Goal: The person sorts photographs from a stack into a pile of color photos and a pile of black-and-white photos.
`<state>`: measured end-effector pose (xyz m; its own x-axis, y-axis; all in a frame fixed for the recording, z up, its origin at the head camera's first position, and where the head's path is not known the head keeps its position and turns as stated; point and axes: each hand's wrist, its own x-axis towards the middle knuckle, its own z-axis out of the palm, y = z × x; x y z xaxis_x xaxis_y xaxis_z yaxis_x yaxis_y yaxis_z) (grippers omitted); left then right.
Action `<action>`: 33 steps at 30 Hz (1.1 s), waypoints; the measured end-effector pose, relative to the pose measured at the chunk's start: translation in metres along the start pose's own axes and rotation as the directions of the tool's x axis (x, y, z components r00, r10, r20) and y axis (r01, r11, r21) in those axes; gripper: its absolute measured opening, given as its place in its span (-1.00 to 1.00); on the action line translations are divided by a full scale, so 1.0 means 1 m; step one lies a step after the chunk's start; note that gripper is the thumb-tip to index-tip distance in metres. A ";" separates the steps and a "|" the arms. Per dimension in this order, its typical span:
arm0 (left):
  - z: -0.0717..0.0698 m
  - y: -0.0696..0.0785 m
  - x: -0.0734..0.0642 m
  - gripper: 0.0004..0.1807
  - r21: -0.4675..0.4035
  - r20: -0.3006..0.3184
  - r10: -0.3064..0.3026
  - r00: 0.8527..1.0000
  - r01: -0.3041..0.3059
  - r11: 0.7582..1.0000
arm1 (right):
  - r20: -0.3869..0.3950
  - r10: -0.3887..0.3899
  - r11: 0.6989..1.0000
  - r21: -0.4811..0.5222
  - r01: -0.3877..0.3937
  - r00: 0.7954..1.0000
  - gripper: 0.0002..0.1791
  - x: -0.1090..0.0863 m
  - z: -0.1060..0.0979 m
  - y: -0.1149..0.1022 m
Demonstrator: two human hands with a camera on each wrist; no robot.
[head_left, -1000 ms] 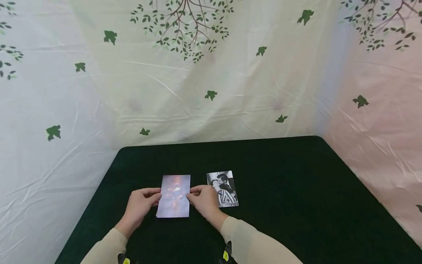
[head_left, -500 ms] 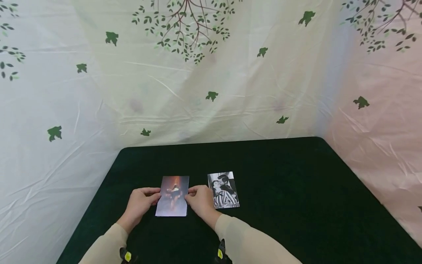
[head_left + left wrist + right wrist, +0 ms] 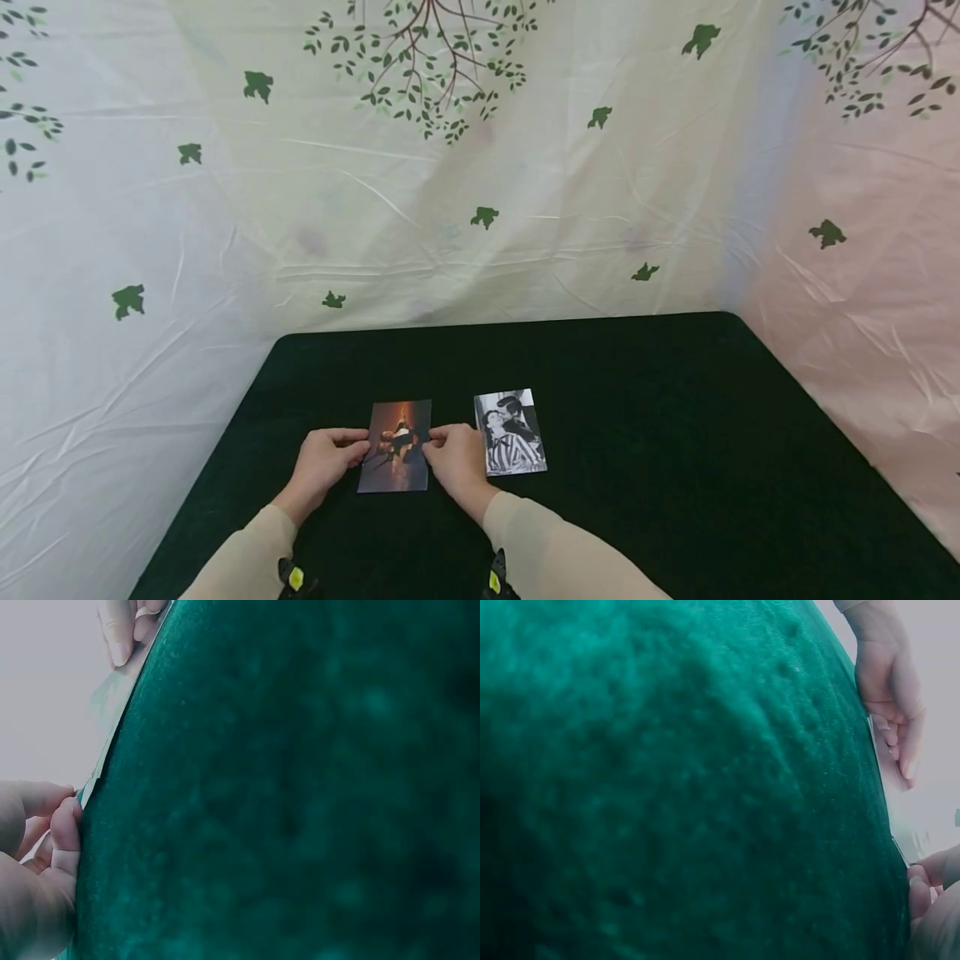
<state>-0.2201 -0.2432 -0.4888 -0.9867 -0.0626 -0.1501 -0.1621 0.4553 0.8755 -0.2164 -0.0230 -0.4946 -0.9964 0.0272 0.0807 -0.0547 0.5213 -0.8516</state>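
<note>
A photo card (image 3: 393, 471) with a dark, orange-lit picture of figures lies low over the dark green table, left of centre. My left hand (image 3: 322, 462) pinches its left edge between thumb and fingers. On the opposite edge, my right hand (image 3: 459, 462) has the same kind of pinch. In the left wrist view the card (image 3: 112, 712) appears nearly edge-on, close over the cloth, with a small step along its edge. Just right of my right hand lies a black-and-white photo card (image 3: 517, 433) of two people, its lower left corner partly behind the hand.
The green cloth-covered table (image 3: 637, 433) reaches back to a pale fabric curtain (image 3: 420, 200) printed with leaves and branches. Dark straps with yellow patches (image 3: 296, 577) sit at both wrists, by the cream sleeves.
The glare on the held photo card has faded, so its picture now shows darker and clearer; its tilt has shifted slightly. Both hands keep their hold, and the right hand sits slightly lower.
</note>
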 end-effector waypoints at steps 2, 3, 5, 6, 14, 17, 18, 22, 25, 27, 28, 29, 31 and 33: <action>0.000 0.000 0.000 -0.72 0.002 0.004 -0.002 1.000 0.001 1.000 | -0.010 -0.007 1.000 -0.016 0.007 1.000 -0.84 -0.001 0.001 0.000; 0.000 0.000 0.000 -0.72 0.001 0.003 -0.004 1.000 0.004 1.000 | -0.016 -0.013 1.000 -0.024 0.013 1.000 -0.84 -0.001 0.002 0.001; 0.001 -0.001 0.000 -0.72 0.004 0.004 -0.004 1.000 0.004 1.000 | -0.030 -0.027 0.999 -0.042 0.026 0.999 -0.85 -0.001 0.003 0.001; 0.001 -0.001 0.000 -0.71 0.008 0.008 0.004 1.000 -0.004 1.000 | -0.035 -0.031 0.998 -0.051 0.029 0.999 -0.85 -0.001 0.004 0.002; 0.002 -0.002 0.003 -0.75 0.041 -0.007 0.006 1.000 -0.005 0.999 | -0.067 -0.050 0.994 -0.104 0.043 0.997 -0.85 -0.001 0.007 0.001; 0.003 -0.001 0.004 -0.77 0.068 -0.010 0.014 1.000 -0.013 0.998 | -0.067 -0.043 0.993 -0.110 0.035 0.997 -0.84 -0.002 0.007 0.000; 0.003 -0.001 0.005 -0.77 0.079 -0.009 0.018 1.000 -0.018 0.997 | -0.067 -0.040 0.993 -0.110 0.032 0.997 -0.84 -0.002 0.006 -0.001; 0.005 0.000 0.005 -0.79 0.115 -0.011 0.022 1.000 -0.021 0.993 | -0.061 -0.030 0.993 -0.118 0.023 0.998 -0.84 -0.002 0.006 -0.002; 0.006 0.001 0.005 -0.79 0.129 -0.014 0.022 1.000 -0.020 0.991 | -0.047 -0.014 0.993 -0.119 0.008 0.999 -0.84 -0.002 0.006 -0.002; 0.006 0.001 0.005 -0.79 0.137 -0.014 0.027 1.000 -0.024 0.990 | -0.044 -0.010 0.993 -0.117 0.004 0.999 -0.85 -0.002 0.006 -0.002; 0.005 0.001 0.005 -0.79 0.140 -0.014 0.028 1.000 -0.026 0.990 | -0.044 -0.009 0.993 -0.115 0.004 0.999 -0.85 -0.001 0.006 -0.002; 0.005 0.001 0.005 -0.79 0.142 -0.014 0.030 0.999 -0.028 0.990 | -0.046 -0.013 0.993 -0.117 0.008 0.999 -0.85 -0.002 0.006 -0.002; 0.005 0.001 0.004 -0.79 0.145 -0.015 0.030 0.999 -0.028 0.989 | -0.044 -0.014 0.993 -0.120 0.008 0.999 -0.86 -0.002 0.006 -0.003; 0.004 0.001 0.004 -0.80 0.144 -0.017 0.025 1.000 -0.023 0.989 | -0.044 -0.016 0.992 -0.124 0.010 0.999 -0.86 -0.002 0.006 -0.003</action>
<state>-0.2239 -0.2391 -0.4900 -0.9906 -0.0662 -0.1199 -0.1360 0.5801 0.8031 -0.2148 -0.0299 -0.4952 -0.9915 0.0565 0.1171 -0.0566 0.6232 -0.7800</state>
